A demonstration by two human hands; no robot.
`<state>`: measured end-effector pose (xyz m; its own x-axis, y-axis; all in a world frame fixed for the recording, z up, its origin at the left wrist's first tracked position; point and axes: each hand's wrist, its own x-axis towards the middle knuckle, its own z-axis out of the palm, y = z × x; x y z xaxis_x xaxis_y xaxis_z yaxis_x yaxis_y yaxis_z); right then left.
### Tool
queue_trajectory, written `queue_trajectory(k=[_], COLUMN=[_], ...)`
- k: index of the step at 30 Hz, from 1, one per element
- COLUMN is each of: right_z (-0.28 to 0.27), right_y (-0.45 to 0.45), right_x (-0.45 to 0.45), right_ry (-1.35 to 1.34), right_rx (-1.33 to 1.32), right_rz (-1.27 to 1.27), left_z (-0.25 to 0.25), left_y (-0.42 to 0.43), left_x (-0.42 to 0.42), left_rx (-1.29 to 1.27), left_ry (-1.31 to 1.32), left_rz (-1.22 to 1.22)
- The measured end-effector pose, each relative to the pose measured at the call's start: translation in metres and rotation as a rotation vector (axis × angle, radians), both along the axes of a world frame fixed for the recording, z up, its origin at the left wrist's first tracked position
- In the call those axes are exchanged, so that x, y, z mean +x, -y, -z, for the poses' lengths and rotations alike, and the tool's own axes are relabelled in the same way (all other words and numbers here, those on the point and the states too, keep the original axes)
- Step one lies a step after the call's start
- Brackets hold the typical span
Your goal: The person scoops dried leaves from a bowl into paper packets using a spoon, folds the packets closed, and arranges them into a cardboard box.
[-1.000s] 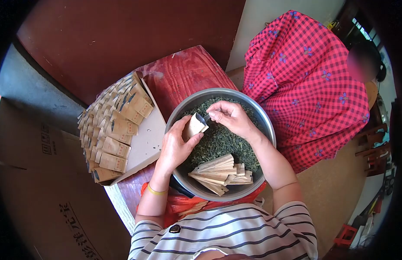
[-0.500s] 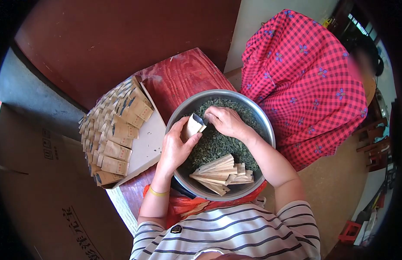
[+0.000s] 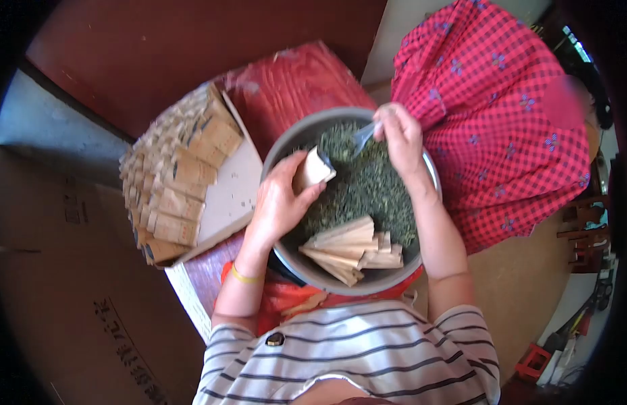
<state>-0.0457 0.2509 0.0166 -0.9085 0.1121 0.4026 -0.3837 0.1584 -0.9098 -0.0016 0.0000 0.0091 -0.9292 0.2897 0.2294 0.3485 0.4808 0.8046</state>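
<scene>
Packet [image 3: 310, 171], gripped in left hand [image 3: 278, 199] above basin [image 3: 308, 127]; spoon [image 3: 362, 137], pinched in right hand [image 3: 400, 138], now shifted from packet's mouth to leaves [image 3: 377, 196] beyond, leaving that mouth clear.

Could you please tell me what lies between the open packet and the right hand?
The head view shows a clear spoon, held by the right hand, with dark green leaves below it.
</scene>
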Motion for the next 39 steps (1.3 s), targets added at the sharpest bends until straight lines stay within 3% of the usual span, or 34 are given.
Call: queue_trajectory(k=[8, 11, 17, 19, 21, 23, 25, 26, 27, 29, 32, 35, 39], right_z=[-0.009, -0.013, -0.023, -0.019, -0.017, -0.010, -0.009, -0.002, -0.006, -0.021, -0.058, -0.049, -0.033], right_y=[0.033, 0.044, 0.033, 0.027, 0.022, 0.015, 0.012, 0.011, 0.015, 0.030, 0.052, 0.064, 0.072], right_x=[0.025, 0.026, 0.019, 0.021, 0.021, 0.016, 0.016, 0.016, 0.017, 0.034, 0.089, 0.153, 0.198], right_ry=[-0.112, -0.489, -0.776, -0.688, -0.379, -0.308, 0.036, -0.008, -0.014, -0.364, -0.263, -0.227, -0.182], right_rx=[0.376, 0.673, 0.759, 0.721, 0.547, 0.552, 0.816, 0.987, 0.990, 1.175, 1.193, 1.057, 1.078], right_rz=[-0.179, -0.178, -0.015, 0.033, 0.166, 0.143, -0.117, -0.123, -0.114, 0.049, -0.303, -0.547, -0.500], left_z=[0.005, -0.001, 0.007, 0.006, 0.006, 0.007, 0.011, 0.014, 0.015, 0.014, 0.015, 0.013, 0.017], left_y=[0.000, -0.001, 0.001, 0.001, 0.001, 0.001, -0.001, 0.000, 0.000, -0.001, 0.000, 0.001, 0.001], left_x=[-0.001, 0.002, -0.001, -0.001, -0.002, -0.004, -0.005, -0.007, -0.009, -0.010, -0.012, -0.010, -0.011], left_rx=[-0.027, -0.055, -0.027, -0.032, 0.064, 0.137, 0.218, 0.248, 0.280, 0.279, 0.262, 0.233, 0.198], left_ry=[-0.075, -0.018, -0.072, -0.081, -0.048, -0.051, -0.056, -0.062, -0.066, -0.064, -0.088, -0.091, -0.127], left_rz=[0.010, 0.001, -0.008, -0.006, -0.011, -0.026, -0.036, -0.043, -0.048, -0.052, -0.052, -0.047, -0.030])
